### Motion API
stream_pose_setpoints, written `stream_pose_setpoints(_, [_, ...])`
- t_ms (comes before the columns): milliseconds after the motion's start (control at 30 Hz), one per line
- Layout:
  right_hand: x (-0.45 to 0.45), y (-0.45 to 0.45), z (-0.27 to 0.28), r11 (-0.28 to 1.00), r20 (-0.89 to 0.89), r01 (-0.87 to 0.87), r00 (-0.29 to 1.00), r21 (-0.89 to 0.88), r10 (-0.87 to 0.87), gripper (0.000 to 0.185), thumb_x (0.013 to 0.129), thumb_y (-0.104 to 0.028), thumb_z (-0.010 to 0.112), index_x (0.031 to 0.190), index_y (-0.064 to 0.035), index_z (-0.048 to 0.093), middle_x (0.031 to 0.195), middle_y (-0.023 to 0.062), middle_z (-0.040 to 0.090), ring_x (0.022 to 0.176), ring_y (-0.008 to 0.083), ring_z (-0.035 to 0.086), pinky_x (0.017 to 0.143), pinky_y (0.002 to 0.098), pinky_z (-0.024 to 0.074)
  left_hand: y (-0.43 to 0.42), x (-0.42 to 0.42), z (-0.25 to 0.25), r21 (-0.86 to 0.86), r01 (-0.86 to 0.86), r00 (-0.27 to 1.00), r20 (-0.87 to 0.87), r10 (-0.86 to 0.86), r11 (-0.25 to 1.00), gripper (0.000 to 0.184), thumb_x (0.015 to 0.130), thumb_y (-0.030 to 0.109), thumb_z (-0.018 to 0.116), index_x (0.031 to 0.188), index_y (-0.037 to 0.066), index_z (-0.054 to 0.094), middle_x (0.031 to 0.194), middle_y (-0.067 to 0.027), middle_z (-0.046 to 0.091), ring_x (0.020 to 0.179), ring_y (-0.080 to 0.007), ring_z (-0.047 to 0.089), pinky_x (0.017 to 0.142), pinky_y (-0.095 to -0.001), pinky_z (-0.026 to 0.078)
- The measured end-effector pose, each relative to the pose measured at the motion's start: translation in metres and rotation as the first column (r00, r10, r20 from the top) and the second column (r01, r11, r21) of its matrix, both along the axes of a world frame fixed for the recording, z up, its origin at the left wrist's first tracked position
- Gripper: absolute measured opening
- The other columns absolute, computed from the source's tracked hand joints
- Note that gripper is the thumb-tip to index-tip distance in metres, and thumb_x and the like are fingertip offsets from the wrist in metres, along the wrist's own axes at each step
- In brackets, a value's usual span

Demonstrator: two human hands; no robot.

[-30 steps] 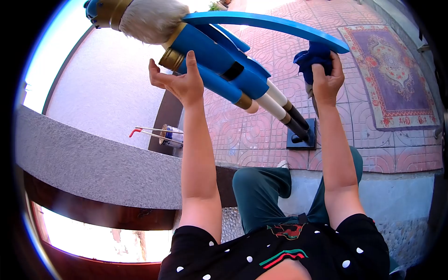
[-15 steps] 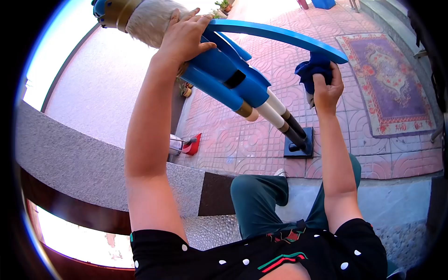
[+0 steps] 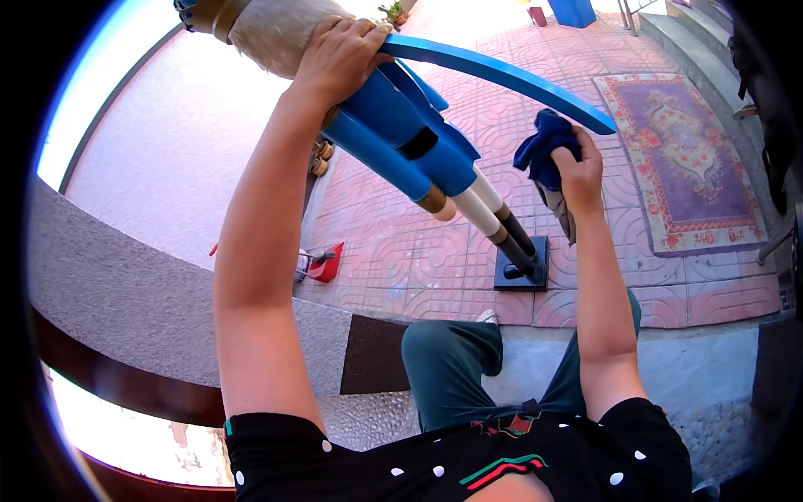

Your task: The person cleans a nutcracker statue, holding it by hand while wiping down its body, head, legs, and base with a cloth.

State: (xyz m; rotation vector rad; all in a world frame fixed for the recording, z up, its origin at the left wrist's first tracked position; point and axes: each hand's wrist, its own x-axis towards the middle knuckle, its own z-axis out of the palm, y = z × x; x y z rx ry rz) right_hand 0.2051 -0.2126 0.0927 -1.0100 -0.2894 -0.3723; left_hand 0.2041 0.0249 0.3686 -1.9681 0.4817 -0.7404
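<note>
A large nutcracker figure [image 3: 400, 125] leans across the view, with a blue coat, white legs and a square black base [image 3: 523, 272] on the tiles. My left hand [image 3: 341, 63] is wrapped round its upper back, below the shaggy white hair [image 3: 272, 38]. From there a long curved blue lever [image 3: 502, 74] sticks out to the right. Just below the lever's free end, my right hand [image 3: 583, 176] pinches a crumpled dark blue cloth [image 3: 548, 146]. A greyish cloth part [image 3: 556, 205] hangs under that hand. Cloth and lever look slightly apart.
A purple patterned rug [image 3: 694, 167] lies on the pink tiles at right, beside steps [image 3: 669, 50]. A red dustpan [image 3: 328, 263] stands near the low wall [image 3: 125, 238] at left. Potted plants [image 3: 320, 157] line the wall's far side. A blue bin [image 3: 573, 12] is at the back.
My right hand has drawn the cloth down and slightly left, off the lever's tip. My left hand keeps its hold on the nutcracker. The whole view has shifted a little.
</note>
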Motion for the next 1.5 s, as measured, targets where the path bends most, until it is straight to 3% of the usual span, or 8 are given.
stream_pose_setpoints(200, [-0.033, 0.005, 0.017, 0.89, 0.006, -0.393, 0.914, -0.233, 0.405, 0.03, 0.075, -0.009, 0.063, 0.104, -0.0004, 0.065, 0.093, 0.0054, 0.064, 0.082, 0.0099, 0.06, 0.077, 0.0241, 0.0507, 0.003, 0.003, -0.003, -0.053, -0.03, 1.0, -0.006, 0.03, 0.998, 0.046, 0.096, 0.038, 0.051, 0.137, 0.018, 0.052, 0.134, -0.0108, 0.057, 0.127, -0.0312, 0.051, 0.112, -0.0491, 0.031])
stream_pose_setpoints(367, [-0.045, 0.009, 0.114, 0.958, 0.439, 0.252, 0.882, -0.133, -0.171, 0.039, 0.081, -0.01, 0.07, 0.117, -0.0024, 0.06, 0.103, 0.0105, 0.065, 0.092, 0.0201, 0.064, 0.083, 0.0296, 0.0519, 0.014, 0.024, -0.013, -0.116, 0.148, 0.989, 0.042, -0.144, 0.982, 0.05, 0.091, 0.038, 0.062, 0.134, 0.014, 0.055, 0.127, -0.0115, 0.062, 0.12, -0.0334, 0.057, 0.103, -0.0487, 0.043])
stream_pose_setpoints(433, [-0.019, 0.02, 0.159, 0.736, 0.674, 0.663, 0.608, -0.141, -0.419, 0.04, 0.084, -0.022, 0.068, 0.121, -0.0078, 0.061, 0.109, 0.0147, 0.065, 0.096, 0.0284, 0.066, 0.083, 0.0362, 0.0542, 0.008, 0.01, -0.004, -0.205, 0.183, 0.979, -0.051, -0.197, 0.962, 0.051, 0.084, 0.029, 0.066, 0.127, 0.007, 0.052, 0.112, -0.0141, 0.063, 0.107, -0.033, 0.059, 0.098, -0.0458, 0.042])
stream_pose_setpoints(500, [-0.015, 0.026, 0.187, 0.715, 0.71, 0.656, 0.622, -0.242, -0.331, 0.049, 0.077, -0.017, 0.072, 0.121, -0.004, 0.054, 0.118, 0.0254, 0.055, 0.107, 0.0436, 0.056, 0.093, 0.0446, 0.0471, -0.01, -0.007, 0.01, -0.246, 0.16, 0.968, -0.15, -0.201, 0.956, 0.039, 0.083, 0.017, 0.06, 0.117, -0.001, 0.05, 0.093, -0.0157, 0.066, 0.092, -0.0296, 0.064, 0.089, -0.0408, 0.042])
stream_pose_setpoints(600, [0.033, 0.073, 0.208, 0.178, 0.623, 0.638, 0.77, -0.749, -0.139, 0.065, 0.077, -0.049, 0.073, 0.126, -0.0099, 0.058, 0.116, 0.0145, 0.065, 0.106, 0.0271, 0.064, 0.092, 0.0373, 0.0527, -0.004, 0.002, 0.009, -0.255, 0.174, 0.965, -0.146, -0.216, 0.951, 0.03, 0.087, 0.015, 0.053, 0.112, -0.001, 0.051, 0.09, -0.0164, 0.066, 0.091, -0.0307, 0.064, 0.087, -0.0411, 0.042])
stream_pose_setpoints(933, [0.045, 0.041, 0.199, 0.315, 0.175, 0.124, 0.974, -0.941, 0.141, 0.071, 0.061, -0.038, 0.075, 0.121, -0.0034, 0.061, 0.11, 0.0165, 0.067, 0.096, 0.0283, 0.067, 0.088, 0.0336, 0.0534, -0.002, -0.011, 0.001, -0.245, 0.185, 0.958, -0.172, -0.23, 0.952, 0.054, 0.087, 0.02, 0.058, 0.135, 0.001, 0.041, 0.107, -0.0208, 0.064, 0.109, -0.0342, 0.058, 0.099, -0.0466, 0.036])
stream_pose_setpoints(1267, [0.036, -0.086, 0.066, 0.124, -0.191, -0.214, 0.965, -0.969, 0.178, 0.05, 0.061, -0.023, 0.073, 0.106, -0.0027, 0.066, 0.093, 0.0131, 0.07, 0.086, 0.0228, 0.067, 0.079, 0.0324, 0.0524, 0.006, -0.012, 0.004, -0.237, 0.137, 0.955, -0.227, -0.192, 0.962, 0.054, 0.085, 0.023, 0.062, 0.132, 0.003, 0.044, 0.111, -0.0184, 0.063, 0.108, -0.0319, 0.058, 0.097, -0.0455, 0.032])
stream_pose_setpoints(1500, [0.007, -0.104, -0.014, 0.582, -0.394, -0.388, 0.911, -0.715, 0.123, 0.043, 0.069, -0.013, 0.07, 0.11, 0.0011, 0.065, 0.094, 0.0069, 0.069, 0.087, 0.0148, 0.065, 0.079, 0.0296, 0.0522, 0.022, -0.007, 0.006, -0.235, 0.22, 0.943, -0.198, -0.268, 0.947, 0.042, 0.083, 0.017, 0.062, 0.124, 0.009, 0.052, 0.107, -0.0135, 0.062, 0.104, -0.0276, 0.057, 0.095, -0.0431, 0.033])
